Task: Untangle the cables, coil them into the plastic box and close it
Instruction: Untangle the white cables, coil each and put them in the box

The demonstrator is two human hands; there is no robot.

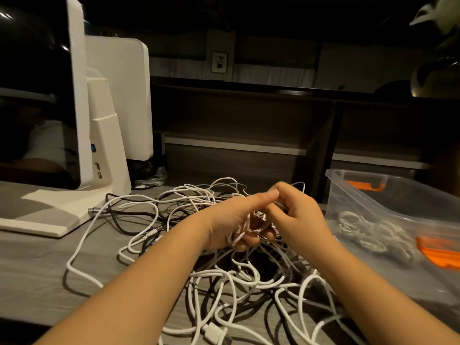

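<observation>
Working through the middle of the job, we have our left hand [231, 220] curled around a small bundle of thin white cable loops [245, 229], and our right hand [296, 212] pinching a strand at the top of that bundle, both raised just above the sprawling tangle of white and dark cables [224, 282] on the grey wood-grain desk [37, 270]. To the right stands the clear plastic box with orange latches [373, 195], open, with some pale coiled cable [368, 230] already lying on its floor; we see no lid. We judge that a first share is stowed and one more coil is under way. Most cables remain knotted from the near edge to the white monitor stand [107, 150] at far left, so untangling, coiling and closing lie ahead.
</observation>
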